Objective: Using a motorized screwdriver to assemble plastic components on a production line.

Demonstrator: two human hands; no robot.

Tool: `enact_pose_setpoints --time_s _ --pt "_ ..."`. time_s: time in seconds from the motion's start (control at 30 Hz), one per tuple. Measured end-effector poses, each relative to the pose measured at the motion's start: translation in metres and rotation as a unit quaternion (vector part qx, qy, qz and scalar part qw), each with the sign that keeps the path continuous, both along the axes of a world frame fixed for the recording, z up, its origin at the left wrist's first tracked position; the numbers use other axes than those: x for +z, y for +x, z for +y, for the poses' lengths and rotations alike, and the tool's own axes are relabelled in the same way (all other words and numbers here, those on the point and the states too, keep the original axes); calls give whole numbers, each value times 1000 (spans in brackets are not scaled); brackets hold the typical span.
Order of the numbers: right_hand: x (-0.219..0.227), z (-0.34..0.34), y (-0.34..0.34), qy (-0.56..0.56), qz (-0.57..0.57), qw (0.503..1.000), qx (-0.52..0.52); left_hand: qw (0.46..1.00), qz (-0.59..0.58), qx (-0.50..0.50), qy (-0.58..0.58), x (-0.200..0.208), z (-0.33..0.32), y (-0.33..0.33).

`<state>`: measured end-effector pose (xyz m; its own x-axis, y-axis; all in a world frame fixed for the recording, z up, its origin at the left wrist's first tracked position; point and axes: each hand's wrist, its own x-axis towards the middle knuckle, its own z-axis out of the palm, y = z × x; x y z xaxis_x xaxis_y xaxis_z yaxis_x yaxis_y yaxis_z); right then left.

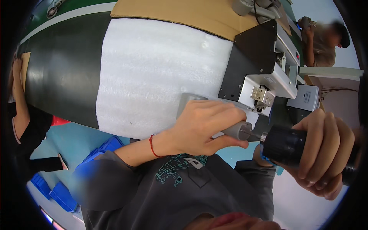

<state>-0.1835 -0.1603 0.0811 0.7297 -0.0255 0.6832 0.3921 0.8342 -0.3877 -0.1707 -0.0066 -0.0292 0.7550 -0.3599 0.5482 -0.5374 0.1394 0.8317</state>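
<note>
My left hand [209,122] is wrapped round a grey plastic part, its round end [242,131] sticking out past my fingers. Another portion of grey plastic [184,102] shows beyond my knuckles; whether it is the same piece I cannot tell. In my right hand [326,153] lies a black electric screwdriver [283,143], held roughly level. Its thin bit points left and meets the grey part's end face; the exact contact is too small to make out.
White foam sheet [161,73] covers part of the dark green bench [65,69]. A black-and-silver machine [264,65] stands right. Beyond are cardboard [180,13] and grey parts [245,7]. Blue bins [63,195] sit lower left. Other people are at far left and upper right.
</note>
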Motion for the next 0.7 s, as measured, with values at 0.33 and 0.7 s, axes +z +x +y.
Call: enact_pose_setpoints --time_s 0.33,0.7 --pt "12 4 24 -186 -34 982 1 999 -7 -1 36 3 -1 2" --pt "-19 -59 2 -74 46 942 -323 796 -128 314 502 20 145 177"
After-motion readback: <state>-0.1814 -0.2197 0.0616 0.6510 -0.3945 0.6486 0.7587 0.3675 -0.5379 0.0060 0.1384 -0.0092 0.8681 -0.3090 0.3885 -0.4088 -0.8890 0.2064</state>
